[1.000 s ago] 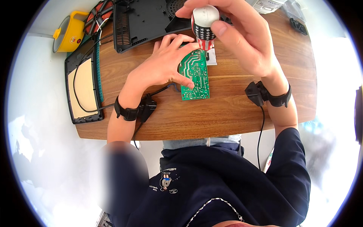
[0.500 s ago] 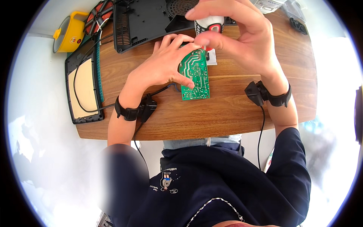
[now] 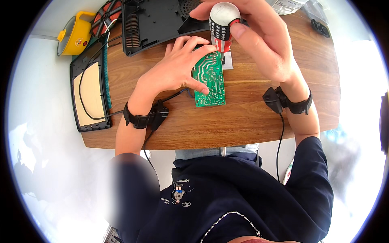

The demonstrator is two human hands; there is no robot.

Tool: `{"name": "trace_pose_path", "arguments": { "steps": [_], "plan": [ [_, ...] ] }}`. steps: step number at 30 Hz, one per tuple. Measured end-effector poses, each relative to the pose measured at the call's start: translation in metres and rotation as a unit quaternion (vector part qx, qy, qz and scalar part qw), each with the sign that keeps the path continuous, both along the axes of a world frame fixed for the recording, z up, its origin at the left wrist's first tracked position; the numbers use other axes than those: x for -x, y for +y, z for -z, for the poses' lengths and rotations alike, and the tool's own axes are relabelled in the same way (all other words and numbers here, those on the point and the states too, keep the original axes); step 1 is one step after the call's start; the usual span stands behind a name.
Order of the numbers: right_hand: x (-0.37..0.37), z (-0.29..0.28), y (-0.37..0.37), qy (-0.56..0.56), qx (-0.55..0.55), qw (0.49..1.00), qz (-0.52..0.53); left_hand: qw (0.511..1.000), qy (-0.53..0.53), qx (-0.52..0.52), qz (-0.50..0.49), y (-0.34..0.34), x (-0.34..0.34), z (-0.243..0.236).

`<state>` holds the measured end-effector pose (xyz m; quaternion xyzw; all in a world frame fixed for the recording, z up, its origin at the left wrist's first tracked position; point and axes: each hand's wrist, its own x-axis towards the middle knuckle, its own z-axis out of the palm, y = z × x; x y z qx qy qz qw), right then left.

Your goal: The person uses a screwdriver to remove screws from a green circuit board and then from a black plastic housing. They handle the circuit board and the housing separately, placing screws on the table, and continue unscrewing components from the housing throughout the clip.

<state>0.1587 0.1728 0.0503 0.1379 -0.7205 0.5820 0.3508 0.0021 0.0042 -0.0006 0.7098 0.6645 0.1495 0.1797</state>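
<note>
A green circuit board (image 3: 210,81) lies on the wooden table, its soldered side facing up. My left hand (image 3: 170,67) holds it, thumb resting on the board's face and fingers spread over its far left part. The left index fingertip reaches close to the lower end of a screwdriver (image 3: 222,28), which stands roughly upright at the board's far right edge. It has a white rounded top and a handle with star and red-white patterns; its tip is hidden. My right hand (image 3: 263,36) is around the handle, thumb pressed on its side and index finger stretched out past it.
A large black plastic housing (image 3: 158,30) lies at the back. To the left are a black frame with a beige panel (image 3: 88,97), a yellow container (image 3: 75,36) and a red-black coil unit (image 3: 106,18). A clear box (image 3: 316,12) stands at the back right. Cables (image 3: 83,81) cross the left side.
My right hand has shifted, and its thumb has moved up onto the side of the screwdriver's handle. More of the handle now shows. The left hand and board have hardly moved.
</note>
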Motion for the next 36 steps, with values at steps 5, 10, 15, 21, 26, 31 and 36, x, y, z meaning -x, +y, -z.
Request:
{"name": "trace_pose_path", "arguments": {
  "steps": [5, 10, 15, 21, 26, 31, 36],
  "plan": [
    [-0.013, -0.028, 0.007, -0.087, -0.277, 0.953, 0.084, 0.999, -0.010, 0.053, -0.004, -0.001, 0.002, -0.003],
    [-0.007, -0.009, 0.006, -0.025, -0.060, 0.998, -0.015, 1.000, -0.005, -0.007, 0.003, 0.000, 0.002, 0.002],
    [-0.008, -0.010, 0.008, -0.031, -0.076, 0.996, -0.039, 1.000, -0.005, -0.003, 0.000, -0.001, 0.003, 0.000],
    [-0.010, -0.009, 0.005, -0.019, -0.031, 0.998, -0.050, 1.000, -0.007, -0.001, 0.004, -0.001, 0.003, -0.001],
    [-0.013, -0.012, 0.005, -0.013, -0.035, 0.999, -0.022, 1.000, -0.018, -0.001, 0.006, -0.002, 0.002, -0.002],
    [-0.019, -0.021, 0.009, -0.019, -0.016, 1.000, -0.010, 0.999, -0.032, -0.013, 0.008, -0.005, 0.002, -0.009],
    [-0.022, -0.027, 0.014, 0.014, -0.010, 1.000, 0.002, 0.992, -0.111, -0.016, -0.057, -0.003, -0.004, -0.033]
  ]
}}
